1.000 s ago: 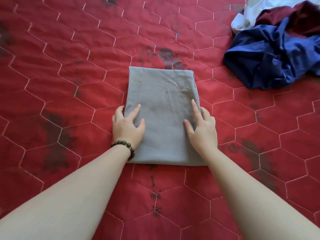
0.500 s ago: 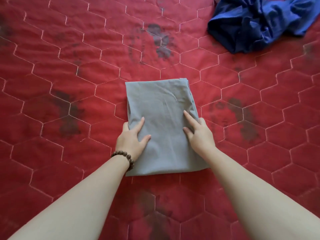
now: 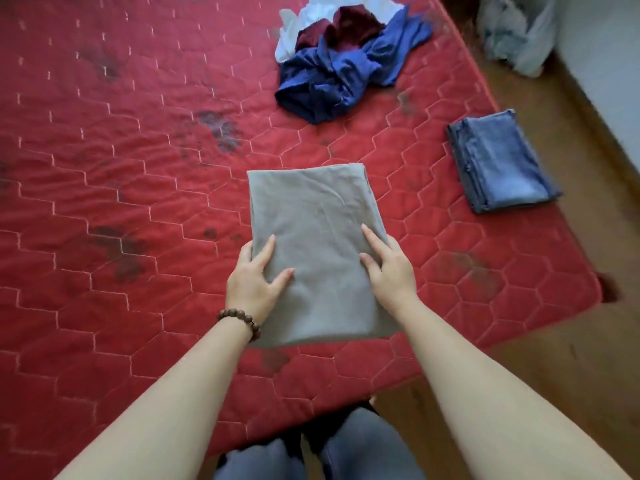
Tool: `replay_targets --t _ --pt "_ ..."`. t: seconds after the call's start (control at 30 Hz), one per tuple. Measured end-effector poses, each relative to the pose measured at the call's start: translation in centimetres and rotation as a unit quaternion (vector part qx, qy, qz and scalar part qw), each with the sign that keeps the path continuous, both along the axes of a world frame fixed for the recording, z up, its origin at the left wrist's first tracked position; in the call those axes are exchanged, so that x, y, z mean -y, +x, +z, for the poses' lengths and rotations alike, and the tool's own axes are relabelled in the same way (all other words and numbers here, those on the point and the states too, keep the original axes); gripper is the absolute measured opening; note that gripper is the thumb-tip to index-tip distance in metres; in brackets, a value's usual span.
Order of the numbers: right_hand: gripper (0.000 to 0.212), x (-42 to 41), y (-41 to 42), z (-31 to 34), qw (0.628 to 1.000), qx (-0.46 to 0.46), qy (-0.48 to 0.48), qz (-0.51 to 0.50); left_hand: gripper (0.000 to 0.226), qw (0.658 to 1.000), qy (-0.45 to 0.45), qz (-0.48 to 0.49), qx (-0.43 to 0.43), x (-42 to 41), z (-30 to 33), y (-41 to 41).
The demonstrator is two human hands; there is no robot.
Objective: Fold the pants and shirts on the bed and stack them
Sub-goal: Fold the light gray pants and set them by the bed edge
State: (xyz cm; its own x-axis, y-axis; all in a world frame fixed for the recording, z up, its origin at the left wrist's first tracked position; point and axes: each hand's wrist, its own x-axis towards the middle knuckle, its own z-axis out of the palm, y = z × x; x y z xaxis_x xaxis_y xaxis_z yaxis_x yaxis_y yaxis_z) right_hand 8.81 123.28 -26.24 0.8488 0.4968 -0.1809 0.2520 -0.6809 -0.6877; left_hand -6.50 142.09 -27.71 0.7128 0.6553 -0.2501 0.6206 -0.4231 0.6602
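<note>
Both hands grip the folded grey garment, a smooth, lightly creased rectangle: left hand clasps its left edge, right hand its right.

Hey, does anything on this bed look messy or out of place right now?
Yes. A crumpled pile of clothes, blue, maroon and white, lies unfolded at the far side of the red mattress, which shows dark stains. The folded jeans sit close to its right edge.

The red quilted bed carries a far heap of unfolded clothes and folded jeans at right.
</note>
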Motion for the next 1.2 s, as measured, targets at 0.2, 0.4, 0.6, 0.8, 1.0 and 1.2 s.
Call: replay_targets --t 0.2,0.4,0.6,0.8,1.0,1.2 --pt "0.052 12.5 1.8 9.3 0.998 0.041 0.022 -0.052 0.07 0.995 -0.008 -0.058 0.077 10.7 9.2 3.8" --pt "0.051 25.8 7.1 13.7 0.993 0.061 0.057 -0.081 0.07 0.991 -0.003 -0.091 0.095 23.2 13.4 10.4" --pt "0.051 37.6 15.6 15.9 0.994 0.082 0.05 -0.051 0.07 0.992 -0.005 -0.064 0.107 35.4 15.0 18.0" --pt "0.051 43.0 24.3 16.3 0.996 0.079 0.029 -0.02 0.071 0.994 0.002 -0.028 0.103 41.6 15.4 25.4" --pt "0.051 42.8 33.7 14.5 0.997 0.078 0.01 0.01 0.07 0.995 0.015 0.006 0.098 42.6 13.3 33.5" --pt "0.054 42.1 43.6 12.6 0.998 0.025 0.006 0.05 0.069 0.996 -0.01 0.023 0.089 42.2 11.1 42.3"
